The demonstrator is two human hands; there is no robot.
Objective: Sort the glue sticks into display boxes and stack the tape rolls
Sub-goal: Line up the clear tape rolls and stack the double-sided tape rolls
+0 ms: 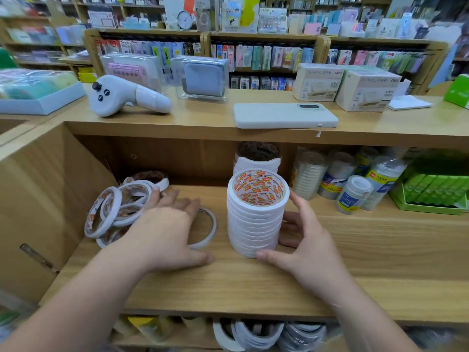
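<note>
Two grips: right grip (304,240) clasps tape stack (255,219), steadying it; left grip (165,224) released, likely fetching loose rolls (114,207) at nine o'clock.

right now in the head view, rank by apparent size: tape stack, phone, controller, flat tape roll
tape stack, nearest the camera
phone and controller, too alike to rank
flat tape roll, partly hidden

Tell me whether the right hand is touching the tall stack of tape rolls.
Touching. The head view shows the right hand cupping the tape stack: its thumb meets the bottom rolls, and its fingers curl against the right side.
</note>
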